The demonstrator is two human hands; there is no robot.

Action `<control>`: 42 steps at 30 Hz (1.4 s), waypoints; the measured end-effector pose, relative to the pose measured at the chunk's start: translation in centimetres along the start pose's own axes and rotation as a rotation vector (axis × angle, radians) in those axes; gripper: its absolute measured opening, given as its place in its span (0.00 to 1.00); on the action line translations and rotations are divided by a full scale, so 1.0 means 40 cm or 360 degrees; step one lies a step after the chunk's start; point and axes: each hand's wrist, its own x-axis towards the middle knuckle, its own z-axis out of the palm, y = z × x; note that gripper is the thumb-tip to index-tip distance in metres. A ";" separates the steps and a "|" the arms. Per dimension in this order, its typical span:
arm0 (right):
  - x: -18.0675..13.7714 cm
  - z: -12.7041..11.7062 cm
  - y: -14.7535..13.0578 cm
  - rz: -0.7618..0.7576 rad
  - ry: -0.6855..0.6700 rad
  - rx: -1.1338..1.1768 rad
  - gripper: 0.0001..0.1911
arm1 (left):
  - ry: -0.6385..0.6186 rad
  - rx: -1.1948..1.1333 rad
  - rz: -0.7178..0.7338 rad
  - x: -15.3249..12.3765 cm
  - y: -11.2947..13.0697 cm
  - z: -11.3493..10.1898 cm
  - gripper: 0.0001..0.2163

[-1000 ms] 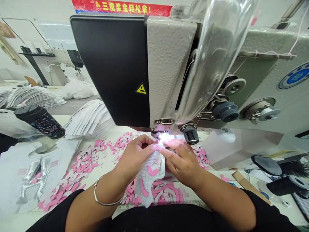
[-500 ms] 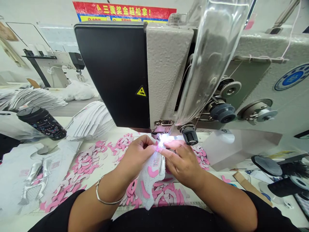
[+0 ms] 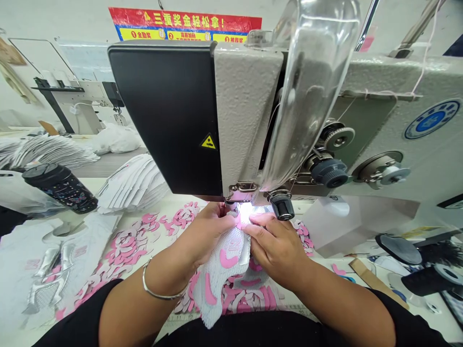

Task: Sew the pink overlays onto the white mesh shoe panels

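Head view: fingers of the left hand (image 3: 208, 231) and right hand (image 3: 275, 250) pinch a grey mesh shoe upper (image 3: 213, 274) with an N logo beneath the sewing machine (image 3: 246, 120); pink cutouts (image 3: 126, 246) cover the desk (image 3: 90, 185); a red banner (image 3: 184, 20) reads 三重奖金轻松拿.

A garment workshop: an industrial sewing machine (image 3: 249, 111) beside stacked mesh shoe uppers (image 3: 133, 185).

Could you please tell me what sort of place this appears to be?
It looks like a shoe-making workshop: there is an industrial sewing machine, stacks of white mesh shoe uppers, and many loose pink cut pieces.
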 end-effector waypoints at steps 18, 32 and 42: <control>0.002 0.015 0.008 -0.0011 0.0090 0.0035 0.13 | -0.0139 -0.0175 -0.0019 0.003 0.008 0.001 0.03; 0.003 0.019 0.013 -0.0019 0.0075 0.0092 0.13 | -0.0168 -0.0247 0.0024 0.001 0.013 0.001 0.03; 0.004 0.016 0.020 -0.0032 0.0069 0.0149 0.13 | -0.0218 -0.0234 0.0053 0.001 0.007 -0.002 0.02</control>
